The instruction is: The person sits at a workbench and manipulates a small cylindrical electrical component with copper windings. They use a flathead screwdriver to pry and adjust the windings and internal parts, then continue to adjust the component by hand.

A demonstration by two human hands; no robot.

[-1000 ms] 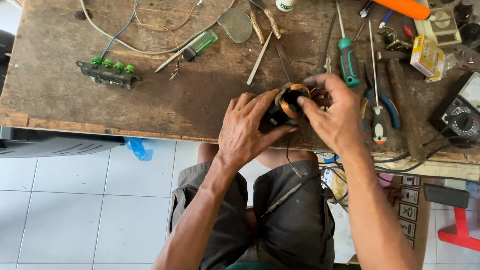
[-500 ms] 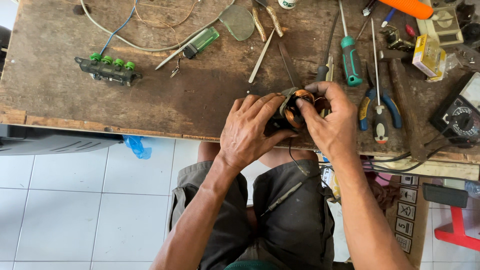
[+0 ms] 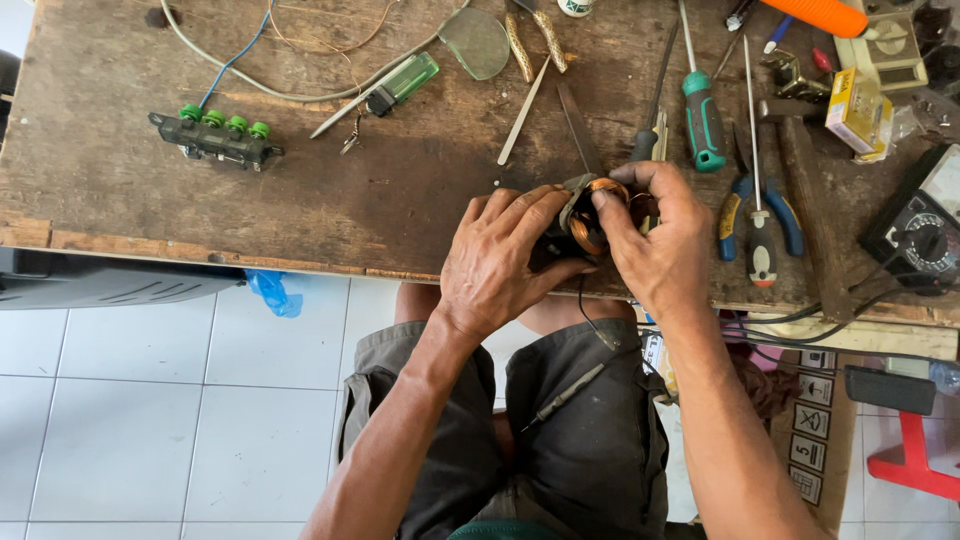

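Both hands were on a small motor coil (image 3: 588, 222) with copper windings, held at the near edge of the wooden workbench (image 3: 300, 200), just above the person's lap. Left hand (image 3: 500, 262) gripped it from the left, fingers wrapped over the dark housing, thumb underneath. Right hand (image 3: 655, 240) clasped it from the right, index finger curled over the top onto the copper ring. Neither hand was slack; both were grasping the coil. A thin black lead (image 3: 583, 305) dropped from the coil down toward the shorts.

Around it on the bench:
- green-handled screwdriver (image 3: 702, 112) just behind the right hand, shaft pointing away
- blue-handled pliers (image 3: 760, 205) to the right of the right hand, with a thin screwdriver (image 3: 757, 190) lying across them
- flat metal blade (image 3: 578, 125) and a pale strip (image 3: 522, 112) directly behind the coil
- green lighter (image 3: 402, 83) further left, near a grey cable (image 3: 290, 95)
- black terminal block with four green knobs (image 3: 215, 135) well off to the left (blue wire running from it)
- multimeter (image 3: 920, 235) at the right edge, yellow box (image 3: 858, 112) behind it
- orange handle (image 3: 815, 15) at the top right

A probe-like tool (image 3: 565, 397) lay on the grey shorts (image 3: 590, 440), apart from both hands. Floor below was white tile (image 3: 150, 400), with a blue plastic scrap (image 3: 272, 293) hanging at the bench edge.
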